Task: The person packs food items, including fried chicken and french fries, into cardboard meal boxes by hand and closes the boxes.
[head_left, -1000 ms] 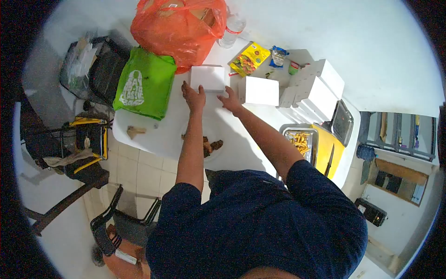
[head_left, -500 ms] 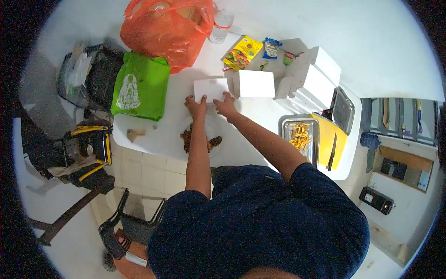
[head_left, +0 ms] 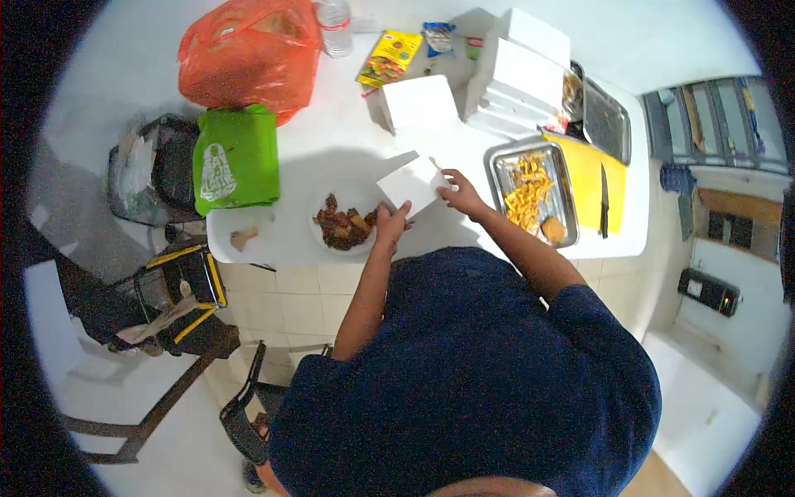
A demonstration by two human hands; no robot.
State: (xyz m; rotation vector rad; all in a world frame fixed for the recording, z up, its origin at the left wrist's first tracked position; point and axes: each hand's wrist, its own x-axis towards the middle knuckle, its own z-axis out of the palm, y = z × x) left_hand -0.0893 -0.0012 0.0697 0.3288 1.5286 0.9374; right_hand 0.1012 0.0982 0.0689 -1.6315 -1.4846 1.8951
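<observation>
A small white cardboard box (head_left: pixel 411 185) is tilted between my two hands, close to my body. My left hand (head_left: pixel 392 228) grips its near left corner, thumb on top. On its right end, by a flap, the fingers of my right hand (head_left: pixel 460 195) are closed. Just left of the box lies a white plate (head_left: pixel 315 222) with dark brown cooked food (head_left: pixel 344 229). To the right of my right hand stands a metal tray (head_left: pixel 497 186) holding fries (head_left: pixel 527 192) and a round brown piece (head_left: pixel 552 229).
Another white box (head_left: pixel 419 104) and a stack of white boxes (head_left: pixel 522 74) stand at the back. A knife (head_left: pixel 604 203) rests on a yellow board (head_left: pixel 584 186). A green bag (head_left: pixel 238 157), orange plastic bag (head_left: pixel 248 62), bottle (head_left: pixel 334 29) and yellow packet (head_left: pixel 389 58) line the far left.
Both hands have brought the white box nearer my body and turned it at an angle. My view has shifted, and the plate of food now shows fully.
</observation>
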